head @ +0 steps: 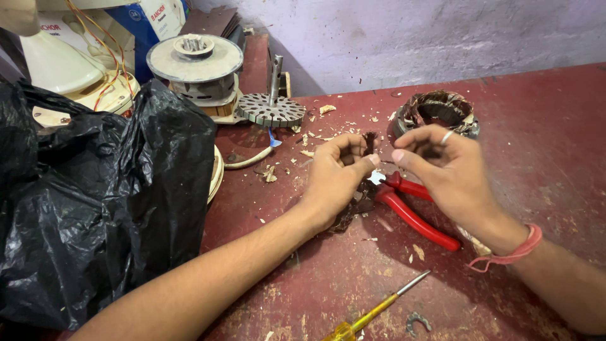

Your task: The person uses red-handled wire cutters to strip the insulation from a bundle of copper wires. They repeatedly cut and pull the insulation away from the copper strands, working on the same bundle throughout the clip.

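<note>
Brown frayed copper-wire tuft (368,140) pinched in my left hand (338,173); right hand (442,165) just right, fingers loosely curled, holding nothing.

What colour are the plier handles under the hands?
Red. The pliers lie on the dark red table, clearest in the head view.

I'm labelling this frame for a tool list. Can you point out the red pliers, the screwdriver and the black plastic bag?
red pliers (413,218), head view, on the nearer red handle.
screwdriver (369,316), head view, on its yellow handle.
black plastic bag (95,202), head view, on the crumpled front face.
</note>
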